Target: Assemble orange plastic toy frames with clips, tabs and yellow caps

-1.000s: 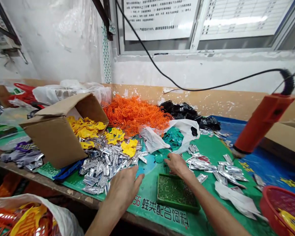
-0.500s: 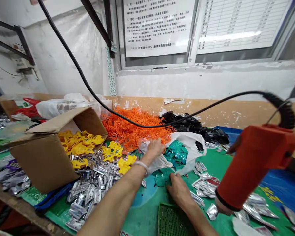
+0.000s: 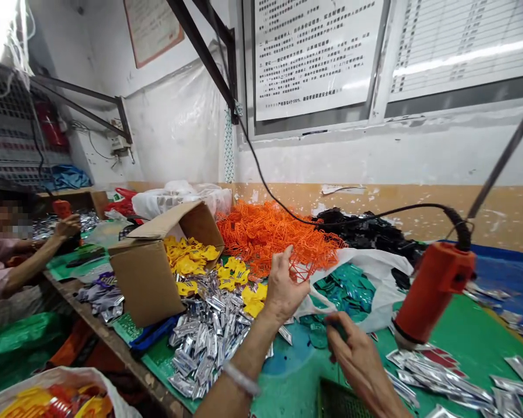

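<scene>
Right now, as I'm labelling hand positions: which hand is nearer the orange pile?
Left. The left hand is at the near edge of the orange pile; the right hand is farther off, nearer the camera and to the right, by the teal pieces.

A tan band (image 3: 508, 219) lines the white wall (image 3: 287, 165) below a window (image 3: 378, 87).

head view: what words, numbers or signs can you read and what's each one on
"严格落实4个100%": bottom line of the white notice at the window; its other lines are too blurred to quote surely.
Gridded sheet at right: too small to read.
Red-edged sheet on the wall: too faint.
</scene>
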Demonstrator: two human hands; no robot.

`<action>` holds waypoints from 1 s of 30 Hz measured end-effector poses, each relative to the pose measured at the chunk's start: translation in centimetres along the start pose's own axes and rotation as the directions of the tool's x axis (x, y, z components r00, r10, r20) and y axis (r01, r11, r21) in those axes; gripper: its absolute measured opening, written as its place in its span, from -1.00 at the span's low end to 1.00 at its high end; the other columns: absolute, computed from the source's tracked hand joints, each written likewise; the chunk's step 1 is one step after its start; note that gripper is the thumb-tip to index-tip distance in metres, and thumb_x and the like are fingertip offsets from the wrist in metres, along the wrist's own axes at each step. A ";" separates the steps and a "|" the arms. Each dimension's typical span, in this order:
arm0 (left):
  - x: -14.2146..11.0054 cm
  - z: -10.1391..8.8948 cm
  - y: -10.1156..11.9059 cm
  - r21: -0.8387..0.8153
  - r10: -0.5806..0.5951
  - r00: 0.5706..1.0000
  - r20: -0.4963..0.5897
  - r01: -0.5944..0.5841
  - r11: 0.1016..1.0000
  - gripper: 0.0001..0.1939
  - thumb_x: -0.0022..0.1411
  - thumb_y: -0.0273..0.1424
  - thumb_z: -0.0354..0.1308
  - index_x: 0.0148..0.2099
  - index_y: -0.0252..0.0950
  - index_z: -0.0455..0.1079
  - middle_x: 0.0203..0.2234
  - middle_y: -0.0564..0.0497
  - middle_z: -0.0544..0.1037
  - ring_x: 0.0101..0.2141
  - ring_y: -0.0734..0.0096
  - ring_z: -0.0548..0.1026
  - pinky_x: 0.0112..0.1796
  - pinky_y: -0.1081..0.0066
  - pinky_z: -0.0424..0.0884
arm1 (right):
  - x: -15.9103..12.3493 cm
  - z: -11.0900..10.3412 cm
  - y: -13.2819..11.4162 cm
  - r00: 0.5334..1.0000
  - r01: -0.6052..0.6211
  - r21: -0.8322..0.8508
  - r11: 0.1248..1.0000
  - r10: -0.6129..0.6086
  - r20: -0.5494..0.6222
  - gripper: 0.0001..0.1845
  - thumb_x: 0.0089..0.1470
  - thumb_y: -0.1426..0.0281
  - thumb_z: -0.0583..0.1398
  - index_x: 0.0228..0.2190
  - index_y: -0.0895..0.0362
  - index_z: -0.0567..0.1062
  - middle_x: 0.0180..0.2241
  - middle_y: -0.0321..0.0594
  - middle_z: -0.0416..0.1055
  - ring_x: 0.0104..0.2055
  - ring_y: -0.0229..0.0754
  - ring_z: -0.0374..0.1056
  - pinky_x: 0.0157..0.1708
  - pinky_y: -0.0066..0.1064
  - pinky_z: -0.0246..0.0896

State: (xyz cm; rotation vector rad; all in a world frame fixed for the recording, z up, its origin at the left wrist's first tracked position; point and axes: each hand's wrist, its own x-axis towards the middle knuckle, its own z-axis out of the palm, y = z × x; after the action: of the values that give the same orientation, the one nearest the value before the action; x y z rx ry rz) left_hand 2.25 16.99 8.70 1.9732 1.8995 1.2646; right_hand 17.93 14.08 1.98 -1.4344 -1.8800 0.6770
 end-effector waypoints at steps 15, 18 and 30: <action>-13.3 -4.3 -1.1 -0.757 -0.140 0.831 0.538 0.550 0.352 0.02 -0.15 -0.48 0.32 0.36 -0.22 0.00 0.27 -0.27 0.24 0.09 0.07 0.43 0.00 0.24 0.43 | -6.4 -0.6 -5.9 0.969 -0.246 0.584 0.774 0.189 0.157 -0.84 -0.21 0.35 0.02 -0.46 0.08 0.30 -0.43 -0.29 0.28 -0.48 -0.28 0.22 -0.68 -0.55 0.18; -15.3 -3.7 -1.9 -0.777 -0.075 0.826 0.559 0.553 0.301 0.14 -0.22 -0.51 0.26 0.41 -0.22 -0.14 0.29 -0.22 0.23 0.18 -0.04 0.31 0.05 0.13 0.41 | -6.8 0.1 -6.0 0.960 -0.278 0.613 0.739 0.231 0.157 -0.86 -0.15 0.34 0.01 -0.43 0.07 0.25 -0.39 -0.28 0.28 -0.49 -0.28 0.23 -0.71 -0.56 0.12; -17.5 -3.7 -2.9 -0.420 0.017 0.939 0.345 0.138 0.897 -0.45 0.30 -0.35 -0.04 0.30 -0.40 0.19 0.13 -0.26 0.45 0.09 0.10 0.45 0.11 0.15 0.36 | -7.4 1.5 -5.4 0.924 -0.372 0.704 0.605 0.169 0.344 -0.64 0.08 0.09 0.03 -0.19 0.07 0.29 -0.27 -0.22 0.37 -0.44 -0.23 0.38 -0.61 -0.42 0.32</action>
State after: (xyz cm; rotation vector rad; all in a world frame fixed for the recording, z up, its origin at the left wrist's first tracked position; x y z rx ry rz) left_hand 0.19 0.62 1.14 1.7380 1.3562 1.1200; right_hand 14.71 5.54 3.59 -1.0792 -1.2349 1.6424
